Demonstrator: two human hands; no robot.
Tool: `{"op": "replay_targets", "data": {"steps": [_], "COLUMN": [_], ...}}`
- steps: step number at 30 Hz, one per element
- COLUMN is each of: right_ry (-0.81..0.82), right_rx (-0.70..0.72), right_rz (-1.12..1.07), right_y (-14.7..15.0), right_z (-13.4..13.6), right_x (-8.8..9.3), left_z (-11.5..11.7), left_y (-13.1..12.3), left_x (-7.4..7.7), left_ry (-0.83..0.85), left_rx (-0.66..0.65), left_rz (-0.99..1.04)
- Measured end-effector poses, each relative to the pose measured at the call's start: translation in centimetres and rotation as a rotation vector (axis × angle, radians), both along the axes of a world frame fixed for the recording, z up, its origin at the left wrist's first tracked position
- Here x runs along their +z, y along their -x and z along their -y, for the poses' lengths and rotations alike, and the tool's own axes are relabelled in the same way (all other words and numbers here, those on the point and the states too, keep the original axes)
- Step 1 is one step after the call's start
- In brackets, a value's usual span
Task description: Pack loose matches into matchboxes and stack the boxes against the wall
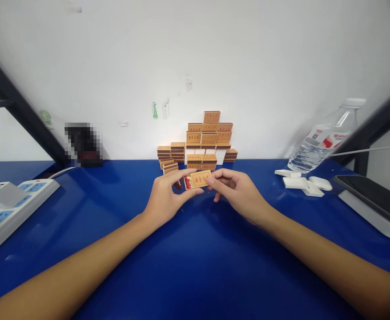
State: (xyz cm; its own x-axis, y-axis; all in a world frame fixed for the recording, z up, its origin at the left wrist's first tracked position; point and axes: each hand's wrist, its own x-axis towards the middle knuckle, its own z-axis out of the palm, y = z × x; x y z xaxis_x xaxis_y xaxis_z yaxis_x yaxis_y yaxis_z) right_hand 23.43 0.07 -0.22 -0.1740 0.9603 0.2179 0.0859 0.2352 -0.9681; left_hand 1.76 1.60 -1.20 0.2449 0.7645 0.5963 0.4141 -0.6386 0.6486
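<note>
A matchbox (199, 178) is held between my two hands above the blue table, its tray slid partly out on the left so red match heads show. My left hand (166, 193) grips it by the top and bottom edges with thumb and fingers. At its right end, the thumb and fingers of my right hand (236, 191) pinch the box. Behind them a stepped stack of matchboxes (209, 138) rises against the wall. A lower group of matchboxes (177, 152) stands at its left, partly hidden by my left hand.
On the left lies a white power strip (31, 204) with a charger (3, 194) plugged in. A water bottle (326, 135) leans at the right, near white plastic pieces (296, 182) and a dark phone (375, 195). A blurred black object (83, 144) stands back left.
</note>
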Motion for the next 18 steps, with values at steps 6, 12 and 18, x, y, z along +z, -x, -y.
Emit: {"op": "replay_targets", "data": {"steps": [6,12,18], "right_ry": [0.091,0.132,0.112], "right_rx": [-0.048,-0.173,-0.445], "right_rz": [-0.058,-0.105,-0.04], "right_y": [-0.4,-1.1,-4.1], "right_z": [-0.6,-1.5,-3.9], "right_x": [-0.1,0.1,0.6], "left_z": [-0.1,-0.3,-0.4], "left_y": [0.2,0.0,0.1], "left_x": [0.1,0.2,0.3], "left_ry": [0.006,0.089,0.129], "left_rx": [0.04,0.075,0.106], "left_rz": [-0.049,-0.005,0.001]}}
